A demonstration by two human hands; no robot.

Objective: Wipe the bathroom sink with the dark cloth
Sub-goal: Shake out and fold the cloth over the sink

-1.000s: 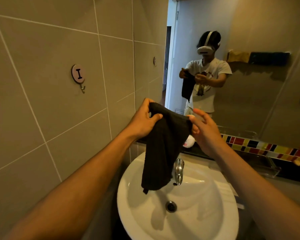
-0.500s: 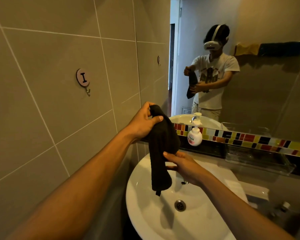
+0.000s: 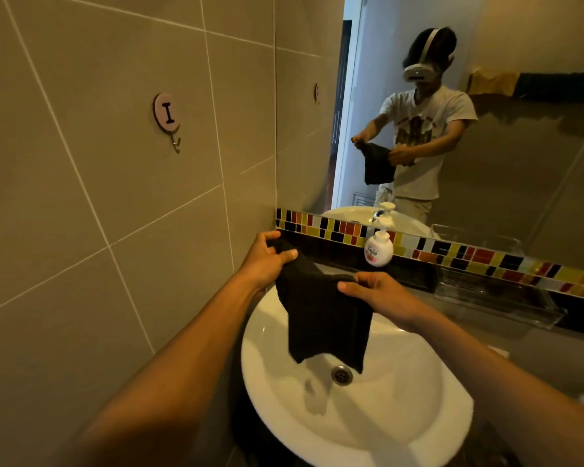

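From my head, the one wide camera looks forward and down, close over the sink [image 3: 368, 429], mirror [image 3: 486, 146] ahead.

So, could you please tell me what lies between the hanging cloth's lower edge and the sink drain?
Nothing: in the head view, the dark cloth hangs over bare white sink just above the drain.

The cloth [image 3: 324, 315] hung over the sink [image 3: 378, 416], above the drain [image 3: 341, 374]. The soap bottle [image 3: 379, 247] stood behind it, a tray [image 3: 499, 298] to the right.

Dark cloth [image 3: 324, 318] above white sink [image 3: 378, 419]
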